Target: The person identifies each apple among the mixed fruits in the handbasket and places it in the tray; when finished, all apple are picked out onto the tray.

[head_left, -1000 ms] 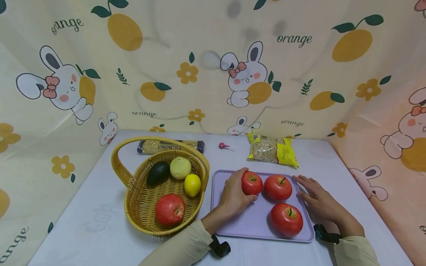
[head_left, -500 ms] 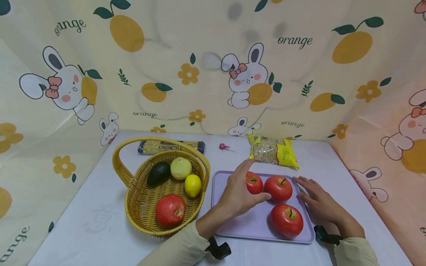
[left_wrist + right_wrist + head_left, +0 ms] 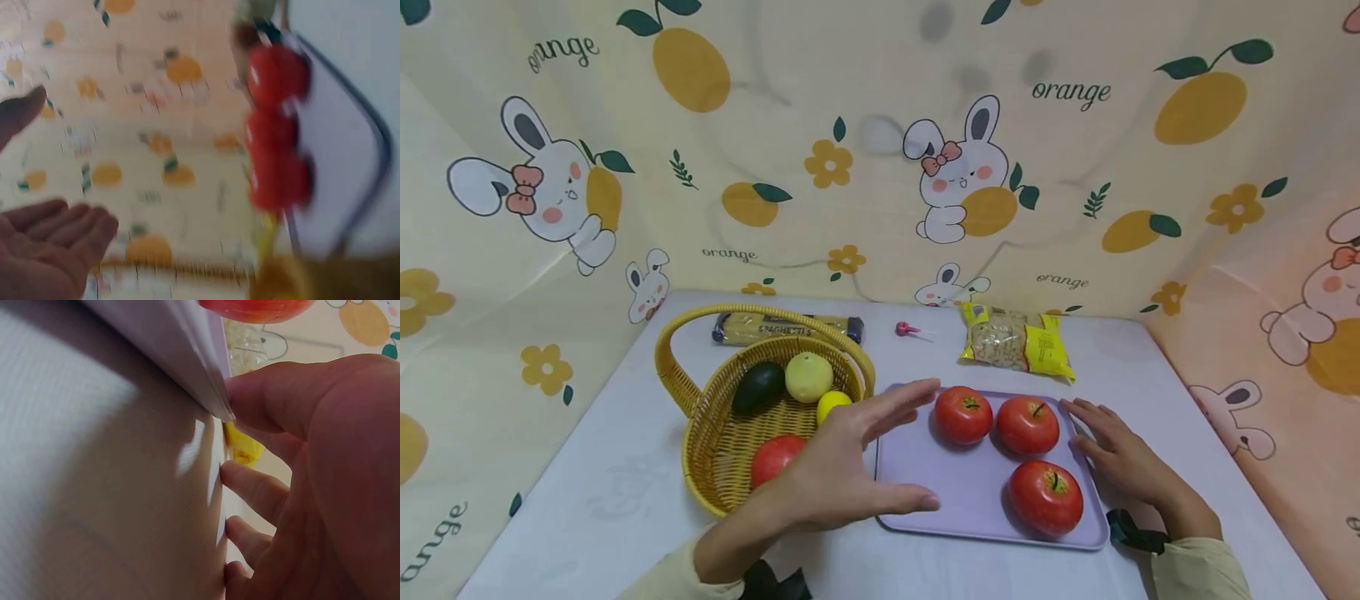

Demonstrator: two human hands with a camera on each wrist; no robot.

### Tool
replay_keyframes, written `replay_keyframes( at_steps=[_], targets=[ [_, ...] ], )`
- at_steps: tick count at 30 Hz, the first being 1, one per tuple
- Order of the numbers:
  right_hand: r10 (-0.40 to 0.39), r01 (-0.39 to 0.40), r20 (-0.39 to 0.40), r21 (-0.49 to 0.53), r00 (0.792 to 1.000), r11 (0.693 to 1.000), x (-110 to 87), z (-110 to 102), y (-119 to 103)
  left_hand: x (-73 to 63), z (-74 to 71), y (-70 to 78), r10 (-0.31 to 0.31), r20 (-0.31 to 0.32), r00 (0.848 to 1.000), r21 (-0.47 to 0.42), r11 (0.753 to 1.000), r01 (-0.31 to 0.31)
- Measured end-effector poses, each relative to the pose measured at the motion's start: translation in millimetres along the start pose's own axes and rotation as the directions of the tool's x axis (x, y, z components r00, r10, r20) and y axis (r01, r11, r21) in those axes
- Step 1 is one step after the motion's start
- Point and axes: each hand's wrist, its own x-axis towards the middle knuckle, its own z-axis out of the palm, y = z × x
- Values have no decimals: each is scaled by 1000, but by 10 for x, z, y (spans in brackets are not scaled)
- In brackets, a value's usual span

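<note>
My left hand (image 3: 835, 471), thumb and fingers spread apart with nothing between them, hovers over the gap from the wicker basket (image 3: 718, 467) to the lilac tray (image 3: 951, 492). On the tray lie three red apples: the back-left apple (image 3: 963, 414), the back-right apple (image 3: 1028, 424) and the front apple (image 3: 1045, 498). At the tray's right rim rests my right hand (image 3: 1131, 462); in the right wrist view its thumb (image 3: 269, 397) touches the rim and its fingertips meet the tabletop. The left wrist view is blurred.
Inside the basket are a dark avocado (image 3: 757, 387), a pale green fruit (image 3: 808, 377), a lemon (image 3: 832, 403) and a large red fruit (image 3: 775, 457), partly hidden by my left hand. Behind lie a spaghetti pack (image 3: 745, 329), a pink lollipop (image 3: 906, 328) and a yellow bag (image 3: 1018, 342).
My left hand has let go of the back-left apple, which stays on the tray, and has moved left and toward me with its fingers widening. My right hand has kept its place.
</note>
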Motion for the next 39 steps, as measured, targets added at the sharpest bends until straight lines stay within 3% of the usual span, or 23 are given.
replay_keyframes(
  at_steps=[4, 7, 10, 13, 17, 19, 22, 25, 27, 31, 39],
  targets=[
    [5, -5, 0, 9, 1000, 1000, -22, 2, 4, -363, -500, -120, -11, 20, 1000, 114, 993, 9],
    [6, -6, -4, 9, 1000, 1000, -28, -3, 3, -598, -831, -200, -63, 25, 998, 234, 971, 55],
    [2, -2, -9, 7, 1000, 1000, -28, -9, -6, -783, -1080, -257, -128, 51, 990, 314, 944, 106],
    [-4, 4, -12, 5, 1000, 1000, -22, -9, -17, -885, -1218, -300, -203, 106, 973, 351, 923, 155],
    [-2, 2, -13, 0, 1000, 1000, -9, -7, -24, -909, -1198, -394, -254, 138, 957, 458, 874, 165],
    [-1, 1, -14, 5, 1000, 1000, -9, -10, -26, -878, -1124, -460, -248, 127, 960, 524, 839, 148],
    [-4, 4, -16, 12, 1000, 1000, -9, -11, -33, -810, -1010, -552, -254, 63, 965, 594, 787, 168],
    [-8, 8, -16, 19, 1000, 1000, -8, -6, -38, -741, -938, -656, -264, -9, 965, 619, 756, 212],
    [-7, 7, -15, 18, 1000, 1000, -5, -1, -39, -721, -927, -727, -273, -53, 961, 619, 746, 246],
    [-5, 5, -13, 16, 1000, 1000, -8, 6, -34, -724, -957, -859, -288, -115, 951, 586, 753, 299],
    [-9, 10, -16, 19, 1000, 1000, -34, 26, -3, -722, -969, -949, -316, -147, 937, 551, 761, 343]
  ],
)
